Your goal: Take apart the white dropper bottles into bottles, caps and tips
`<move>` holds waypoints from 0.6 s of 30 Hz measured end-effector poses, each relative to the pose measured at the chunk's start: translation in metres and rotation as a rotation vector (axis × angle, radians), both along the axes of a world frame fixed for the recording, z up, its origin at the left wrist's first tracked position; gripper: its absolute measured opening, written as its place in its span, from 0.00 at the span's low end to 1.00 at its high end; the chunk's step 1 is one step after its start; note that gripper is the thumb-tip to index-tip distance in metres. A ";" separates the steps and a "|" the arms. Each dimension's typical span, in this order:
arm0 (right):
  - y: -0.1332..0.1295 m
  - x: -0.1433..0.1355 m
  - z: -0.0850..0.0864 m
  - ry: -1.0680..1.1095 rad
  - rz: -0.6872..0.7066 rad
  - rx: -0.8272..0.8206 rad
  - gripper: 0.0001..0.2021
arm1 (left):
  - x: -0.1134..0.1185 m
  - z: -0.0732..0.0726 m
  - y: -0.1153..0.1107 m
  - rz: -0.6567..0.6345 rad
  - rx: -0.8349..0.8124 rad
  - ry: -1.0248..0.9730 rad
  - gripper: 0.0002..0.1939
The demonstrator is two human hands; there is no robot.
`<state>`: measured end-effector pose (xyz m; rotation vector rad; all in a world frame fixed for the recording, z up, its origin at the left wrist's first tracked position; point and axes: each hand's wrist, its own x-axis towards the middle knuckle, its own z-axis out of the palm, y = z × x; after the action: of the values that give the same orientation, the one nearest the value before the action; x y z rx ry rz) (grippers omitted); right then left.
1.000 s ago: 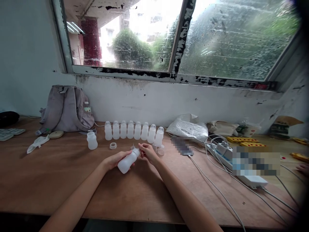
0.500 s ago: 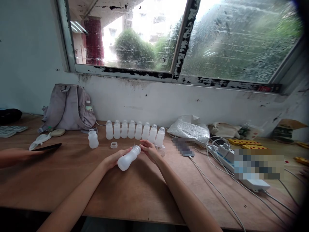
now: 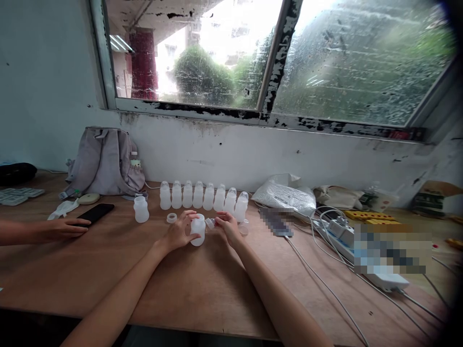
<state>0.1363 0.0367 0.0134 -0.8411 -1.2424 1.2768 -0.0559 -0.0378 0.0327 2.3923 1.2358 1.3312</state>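
Note:
An uncapped frosted baby bottle (image 3: 197,232) stands upright on the wooden table, with the thumb and fingers of my left hand (image 3: 176,234) closed around its side. Just right of its mouth, my right hand (image 3: 229,228) pinches a clear bottle collar (image 3: 210,223), tilted and apart from the bottle. Whether a nipple sits inside the collar is too small to tell. Behind my left hand a loose collar ring (image 3: 171,218) lies on the table. A clear cap (image 3: 244,226) rests right of my right hand. Another uncapped bottle (image 3: 141,209) stands to the left.
Several capped baby bottles (image 3: 187,195) line up along the wall. At the left, another person's hand (image 3: 72,228) touches a black phone (image 3: 96,214) near a grey backpack (image 3: 104,161). A silvery bag (image 3: 285,196), white cables and a power strip (image 3: 383,277) occupy the right side.
The bottle has gone from tilted to upright, and its collar is now off, in my right hand. The other person's black phone has come down flat on the table.

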 end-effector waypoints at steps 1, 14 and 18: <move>0.000 0.000 0.000 -0.006 -0.002 0.002 0.13 | 0.000 0.001 -0.002 0.004 0.058 0.069 0.23; -0.009 -0.009 -0.002 -0.536 -0.058 0.426 0.06 | -0.097 0.060 0.023 0.864 0.217 0.466 0.20; -0.013 -0.013 -0.004 -0.705 -0.055 0.562 0.06 | -0.112 0.052 0.036 0.911 0.149 0.571 0.18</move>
<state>0.1237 0.0237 0.0096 -0.9183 -1.9920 0.5175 -0.1678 -0.0016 0.0843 2.4686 2.6875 0.8711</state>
